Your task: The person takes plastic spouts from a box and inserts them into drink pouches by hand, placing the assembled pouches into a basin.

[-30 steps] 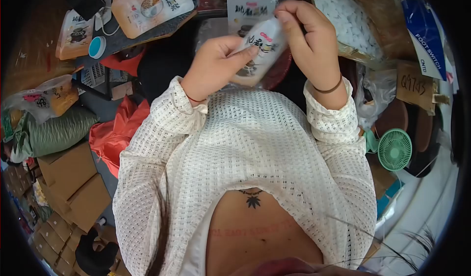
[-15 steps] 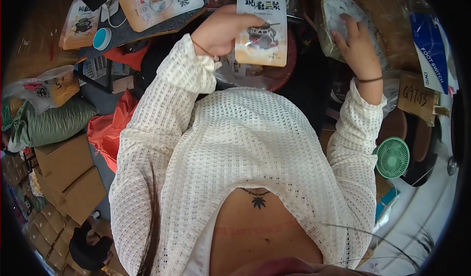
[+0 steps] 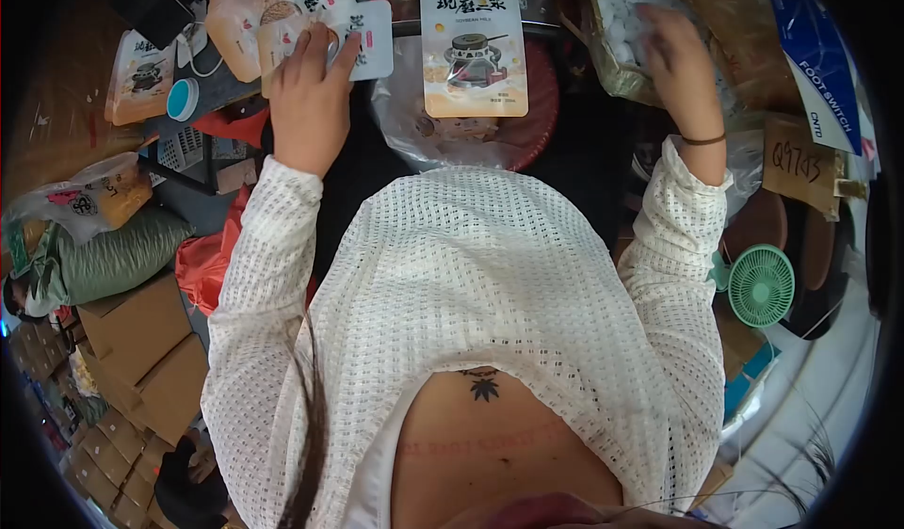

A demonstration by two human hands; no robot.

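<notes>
At the upper left, my left hand (image 3: 311, 105) lies over a printed pouch (image 3: 373, 40) on a pile of similar pouches (image 3: 235, 21), its fingers stretched out and side by side. My right hand (image 3: 676, 54) reaches into a plastic-lined box of small white pieces (image 3: 619, 21) at the upper right; its fingertips are blurred. Between the hands, an upright soybean milk pouch (image 3: 474, 49) shows its printed front above a red basket (image 3: 539, 105) lined with clear plastic. More pouches lie inside the basket.
A blue round lid (image 3: 183, 99) sits at the dark table's edge, near another pouch (image 3: 143, 75). On the right are a blue-and-white foot switch box (image 3: 817, 77), a cardboard piece (image 3: 799, 167) and a green fan (image 3: 761, 285). A red bag (image 3: 202, 264) and cartons (image 3: 141, 341) are at left.
My left hand has moved left from the central pouch onto the pile, with another pouch under it. My right hand has gone from the centre to the box of white pieces.
</notes>
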